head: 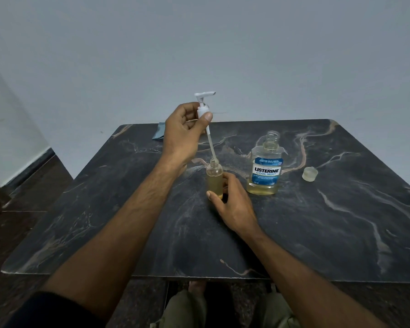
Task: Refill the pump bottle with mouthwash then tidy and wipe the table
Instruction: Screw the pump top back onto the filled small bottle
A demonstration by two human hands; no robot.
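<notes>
The left hand [184, 131] hides part of the cloth [158, 133]; the mouthwash bottle [266, 168] small print is unreadable.

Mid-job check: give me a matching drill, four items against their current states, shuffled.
Items:
1. pump head
2. small bottle
3. mouthwash bottle
4. loose cap

States:
A. standing uncapped on the table
B. lying alone at the right
C. lifted by the left hand, tube tip at the bottle neck
D. steadied by the right hand

Pairs: 1-C, 2-D, 3-A, 4-B
</notes>
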